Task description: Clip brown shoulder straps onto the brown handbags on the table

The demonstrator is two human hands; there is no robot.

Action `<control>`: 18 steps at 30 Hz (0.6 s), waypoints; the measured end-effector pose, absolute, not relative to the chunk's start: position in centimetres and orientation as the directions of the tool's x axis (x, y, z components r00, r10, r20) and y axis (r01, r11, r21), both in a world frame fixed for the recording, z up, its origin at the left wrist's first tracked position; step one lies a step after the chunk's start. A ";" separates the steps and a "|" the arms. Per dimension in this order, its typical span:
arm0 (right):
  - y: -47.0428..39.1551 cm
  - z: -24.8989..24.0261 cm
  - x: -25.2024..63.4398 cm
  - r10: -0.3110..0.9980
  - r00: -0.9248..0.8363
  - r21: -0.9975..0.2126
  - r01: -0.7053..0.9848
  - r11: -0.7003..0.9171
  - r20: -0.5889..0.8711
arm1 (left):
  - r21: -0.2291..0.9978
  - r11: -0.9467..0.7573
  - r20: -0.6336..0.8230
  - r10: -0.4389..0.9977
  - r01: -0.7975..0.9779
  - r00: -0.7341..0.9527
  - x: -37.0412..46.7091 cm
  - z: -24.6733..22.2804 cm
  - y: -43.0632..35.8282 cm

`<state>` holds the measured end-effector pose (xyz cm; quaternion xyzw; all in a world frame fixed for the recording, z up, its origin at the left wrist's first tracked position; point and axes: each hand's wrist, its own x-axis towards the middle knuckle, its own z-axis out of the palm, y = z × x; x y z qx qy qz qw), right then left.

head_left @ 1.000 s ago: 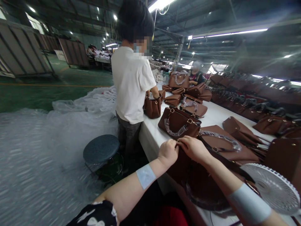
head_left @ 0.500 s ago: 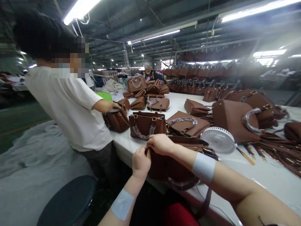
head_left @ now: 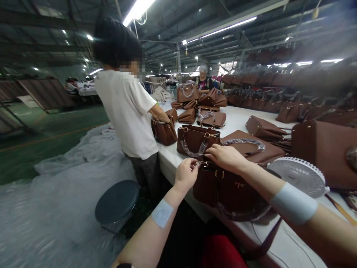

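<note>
- The left hand [head_left: 187, 173] is pinching a small metal fitting [head_left: 204, 162] at the top of a dark brown handbag [head_left: 231, 191], thumb and fingertips pressing close together.
- The right hand [head_left: 224, 158] is reaching over the same handbag's top, its fingers bending closely together beside the fitting; whether they are gripping anything, I cannot tell.
- This handbag is sitting at the near edge of the white table [head_left: 237, 121], its front facing the wearer.
- A second handbag [head_left: 195, 143] is standing upright just beyond the hands, near the same edge, its handle wearing clear wrapping.
- A tan-brown handbag [head_left: 245, 147] is lying farther in from that edge.
- A white fan [head_left: 298, 176] is resting on the table, to the right of the worked handbag.
- A co-worker in a white shirt [head_left: 125, 111] is standing farther along the edge, reaching to another brown handbag [head_left: 164, 133].
- A round stool [head_left: 117, 201] is standing on the floor behind that co-worker.
</note>
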<state>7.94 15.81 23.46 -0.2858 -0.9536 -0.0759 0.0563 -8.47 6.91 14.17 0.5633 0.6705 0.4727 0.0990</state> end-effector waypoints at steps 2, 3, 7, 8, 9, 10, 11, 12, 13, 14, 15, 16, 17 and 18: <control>15.7 24.0 8.4 0.535 -0.831 0.203 0.556 0.806 0.153 | 0.838 -0.122 0.375 0.836 0.531 -0.400 -8.4 14.9 6.8; 15.6 24.2 8.5 0.516 -0.845 0.243 0.535 0.809 0.143 | 0.878 -0.136 0.341 0.850 0.460 -0.401 -8.3 15.2 6.8; 15.3 24.3 8.3 0.437 -0.894 0.331 0.444 0.833 0.099 | 0.936 -0.151 0.242 0.931 0.317 -0.274 -7.7 16.4 7.2; 15.3 24.3 8.1 0.425 -0.901 0.331 0.429 0.841 0.089 | 0.926 -0.164 0.257 0.933 0.340 -0.252 -7.6 16.6 7.4; 15.3 24.4 8.0 0.415 -0.906 0.314 0.419 0.852 0.083 | 0.908 -0.177 0.282 0.928 0.379 -0.242 -7.5 16.8 7.6; 15.2 24.5 7.9 0.411 -0.908 0.278 0.417 0.865 0.082 | 0.886 -0.183 0.307 0.920 0.426 -0.244 -7.5 16.9 7.8; 15.2 24.6 7.8 0.413 -0.907 0.219 0.421 0.880 0.082 | 0.863 -0.178 0.326 0.911 0.472 -0.252 -7.5 17.0 8.0; 15.2 24.8 7.7 0.424 -0.902 0.137 0.432 0.892 0.083 | 0.845 -0.163 0.335 0.904 0.510 -0.265 -7.6 17.0 8.1; 15.3 25.1 7.7 0.438 -0.895 0.038 0.442 0.896 0.081 | 0.833 -0.144 0.335 0.900 0.534 -0.280 -7.7 17.1 8.3; 15.4 25.3 7.7 0.451 -0.889 -0.069 0.446 0.892 0.077 | 0.828 -0.128 0.331 0.897 0.546 -0.292 -7.8 17.1 8.4; 15.6 25.5 7.7 0.459 -0.886 -0.168 0.443 0.881 0.071 | 0.826 -0.116 0.327 0.896 0.551 -0.301 -7.9 17.0 8.5; 15.9 25.6 7.7 0.461 -0.885 -0.247 0.434 0.866 0.063 | 0.826 -0.113 0.325 0.896 0.552 -0.303 -8.0 17.0 8.6; 16.3 25.7 7.7 0.460 -0.886 -0.292 0.426 0.856 0.057 | 0.828 -0.117 0.324 0.898 0.548 -0.298 -8.1 16.9 8.7; 16.8 25.7 7.8 0.456 -0.888 -0.299 0.423 0.855 0.048 | 0.832 -0.122 0.321 0.902 0.541 -0.290 -8.2 16.9 8.8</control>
